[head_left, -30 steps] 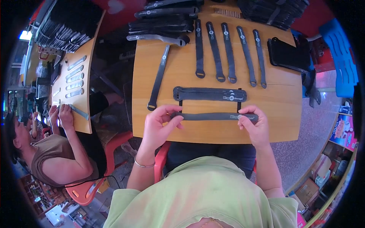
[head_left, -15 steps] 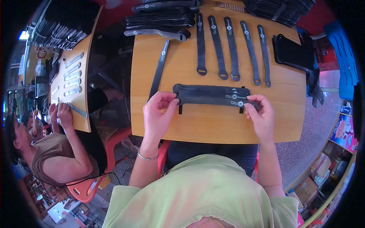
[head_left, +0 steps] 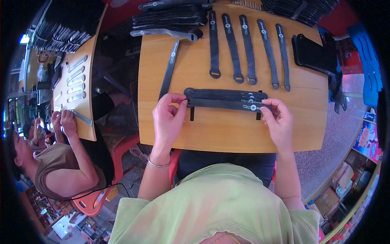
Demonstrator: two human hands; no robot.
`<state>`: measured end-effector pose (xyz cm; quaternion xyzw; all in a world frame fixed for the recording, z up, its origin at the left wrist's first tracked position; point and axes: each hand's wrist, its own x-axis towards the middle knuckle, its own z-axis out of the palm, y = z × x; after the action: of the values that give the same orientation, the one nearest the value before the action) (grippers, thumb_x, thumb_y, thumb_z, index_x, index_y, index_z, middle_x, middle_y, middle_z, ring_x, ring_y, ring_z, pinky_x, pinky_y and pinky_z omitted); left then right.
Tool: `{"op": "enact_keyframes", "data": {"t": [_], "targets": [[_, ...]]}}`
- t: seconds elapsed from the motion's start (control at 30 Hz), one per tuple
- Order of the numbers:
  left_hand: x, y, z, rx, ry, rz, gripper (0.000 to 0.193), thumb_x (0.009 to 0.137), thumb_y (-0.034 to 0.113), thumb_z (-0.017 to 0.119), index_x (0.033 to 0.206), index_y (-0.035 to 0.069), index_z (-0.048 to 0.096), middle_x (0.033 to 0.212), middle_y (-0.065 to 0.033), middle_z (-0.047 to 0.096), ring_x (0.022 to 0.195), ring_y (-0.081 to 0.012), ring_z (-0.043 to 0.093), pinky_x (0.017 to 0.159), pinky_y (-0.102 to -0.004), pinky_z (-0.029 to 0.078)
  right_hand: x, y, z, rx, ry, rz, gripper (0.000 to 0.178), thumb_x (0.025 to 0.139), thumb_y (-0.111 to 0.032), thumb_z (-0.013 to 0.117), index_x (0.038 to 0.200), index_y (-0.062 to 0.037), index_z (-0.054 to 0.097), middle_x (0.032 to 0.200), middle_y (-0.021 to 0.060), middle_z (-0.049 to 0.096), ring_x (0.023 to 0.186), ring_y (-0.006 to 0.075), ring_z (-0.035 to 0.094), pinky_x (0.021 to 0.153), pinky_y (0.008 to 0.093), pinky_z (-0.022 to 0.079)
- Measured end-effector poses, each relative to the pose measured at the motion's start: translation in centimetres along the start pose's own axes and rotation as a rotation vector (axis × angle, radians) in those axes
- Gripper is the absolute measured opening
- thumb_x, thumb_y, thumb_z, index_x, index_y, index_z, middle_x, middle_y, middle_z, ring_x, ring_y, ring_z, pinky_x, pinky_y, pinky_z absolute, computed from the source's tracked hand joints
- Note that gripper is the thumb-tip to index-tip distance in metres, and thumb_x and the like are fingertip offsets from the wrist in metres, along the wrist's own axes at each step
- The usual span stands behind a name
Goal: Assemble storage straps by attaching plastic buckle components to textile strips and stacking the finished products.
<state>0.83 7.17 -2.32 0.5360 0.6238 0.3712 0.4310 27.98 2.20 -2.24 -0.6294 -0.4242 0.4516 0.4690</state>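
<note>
Centrally on my feed, the left hand (head_left: 167,118) and right hand (head_left: 280,121) pinch opposite ends of a dark grey strap (head_left: 219,105) between thumb and fingers, holding it level along the lower edge of a pile of similar straps (head_left: 223,93) on a wooden surface (head_left: 227,134). Five single straps (head_left: 232,44) lie side by side above, near the frame's upper middle.

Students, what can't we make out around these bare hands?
Head view:
Right end of the held flat grey fabric strap: partly covered by the bare right hand.
Lower end of the slanting grey strap: behind the bare left hand.
Number of layers in the dark grey strap stack: hidden by overlap.
Top of the black fabric pile: cut off by picture edge.
</note>
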Motion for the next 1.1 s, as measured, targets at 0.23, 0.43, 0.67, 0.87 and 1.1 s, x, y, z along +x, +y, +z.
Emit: {"op": "enact_keyframes", "data": {"t": [0.23,0.43,0.67,0.87,1.1], "targets": [[0.07,-0.27,0.09,0.001,0.003,0.003,0.009,0.083,-0.003,0.062,0.092,-0.002,0.061,0.076,-0.0043,0.061,0.047,-0.004,0.05,0.042,-0.0191,0.036,0.06,0.27,0.17,-0.024,0.029,-0.03,0.017,0.083,0.001,0.066,0.098,-0.0015,0.058,0.08,-0.0013,0.058,0.065,0.0022,0.05,0.057,0.017,0.042],[0.2,-0.27,0.33,-0.018,0.023,-0.015,0.009,0.083,-0.002,0.062,0.092,-0.002,0.061,0.074,-0.0045,0.061,0.048,-0.0039,0.051,0.043,-0.0188,0.038,0.17,0.32,0.46,-0.092,0.071,-0.047,0.019,0.082,0.001,0.068,0.097,-0.0018,0.057,0.08,-0.0011,0.058,0.064,0.0021,0.051,0.055,0.0164,0.042],[0.27,-0.29,0.57,-0.005,0.031,-0.03,0.008,0.083,-0.002,0.062,0.091,-0.002,0.061,0.075,-0.0045,0.061,0.049,-0.0042,0.052,0.043,-0.0192,0.04,0.26,0.73,0.55,-0.116,0.096,-0.058,0.02,0.081,0.001,0.069,0.097,-0.0018,0.057,0.079,-0.0008,0.059,0.063,0.002,0.051,0.054,0.0163,0.042],[0.3,-0.23,0.6,0.031,0.038,-0.029,0.008,0.083,-0.002,0.063,0.091,-0.002,0.061,0.076,-0.0044,0.059,0.049,-0.0042,0.052,0.042,-0.0193,0.039,0.28,0.69,0.75,-0.198,0.125,-0.064,0.016,0.082,-0.002,0.069,0.094,-0.0019,0.058,0.076,0.0006,0.059,0.06,0.0029,0.052,0.051,0.0177,0.042],[0.3,-0.52,0.65,0.054,0.044,-0.007,0.007,0.083,-0.003,0.063,0.089,-0.002,0.061,0.079,-0.0057,0.059,0.048,-0.0051,0.052,0.042,-0.019,0.039,0.39,0.79,0.85,-0.254,0.137,-0.113,0.016,0.08,-0.002,0.07,0.091,-0.0021,0.059,0.074,0.0022,0.059,0.057,0.0057,0.052,0.05,0.0201,0.043]]}}
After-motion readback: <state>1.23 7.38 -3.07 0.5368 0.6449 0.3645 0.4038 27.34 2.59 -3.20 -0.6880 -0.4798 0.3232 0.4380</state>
